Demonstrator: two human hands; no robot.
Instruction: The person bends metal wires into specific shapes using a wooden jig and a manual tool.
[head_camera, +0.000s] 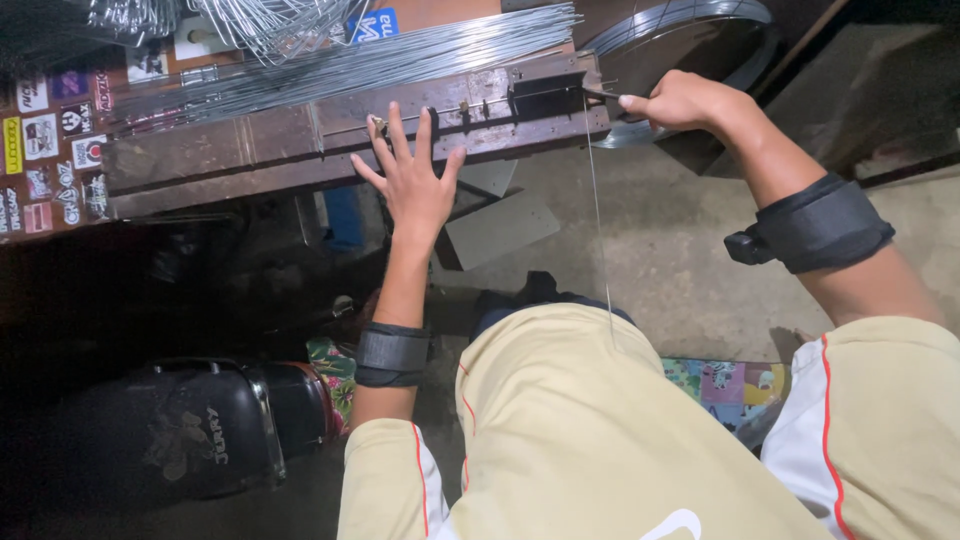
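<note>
A single thin steel wire (598, 220) is seen running from the dark metal block (548, 95) on the wooden jig bench (250, 150) down toward the person's lap, its upper end at the block's right edge. Judged light, springy and stiff along its length but easily kinked; smooth, so likely slippery in bare fingers, and the cut ends are probably sharp. Best taken close to the block, where little free length is left to whip or buckle. The right hand (680, 100) is closed in a pinch just right of the block, fingertips clamped on a small dark tool or handle at the wire's top end; whether the wire itself is between the fingers cannot be told. The left hand (415, 180) is spread flat and fully open, holding nothing, fingertips pressed on the bench's front edge well left of the block. Behind the block, a bundle of straight wires (350, 65) lies along the bench top; those would handle as a heavier, loose, sliding mass. A coil of flat metal strip (690, 25) sits right of and behind the block. A black helmet-like object (190, 430) lies on the floor far below-left of the block.
</note>
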